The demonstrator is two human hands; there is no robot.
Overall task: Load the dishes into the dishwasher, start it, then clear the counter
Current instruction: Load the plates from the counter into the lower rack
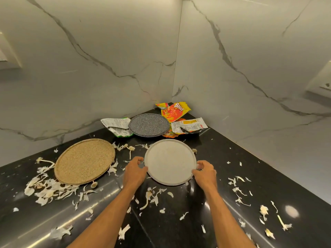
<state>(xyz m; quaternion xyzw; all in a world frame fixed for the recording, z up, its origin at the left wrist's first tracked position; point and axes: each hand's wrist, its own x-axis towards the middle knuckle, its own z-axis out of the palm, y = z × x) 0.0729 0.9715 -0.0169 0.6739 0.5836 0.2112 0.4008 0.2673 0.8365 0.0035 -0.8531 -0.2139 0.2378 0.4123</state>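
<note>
A pale grey plate lies flat on the black counter in front of me. My left hand grips its left rim with curled fingers, and my right hand grips its right rim the same way. To the left lies a tan speckled plate. Behind, toward the corner, sits a dark speckled plate.
Garlic peels lie scattered across the counter on both sides. Torn snack wrappers sit in the corner: a yellow-red one, a silver one on the left and one on the right. Marble walls close off the back and the right.
</note>
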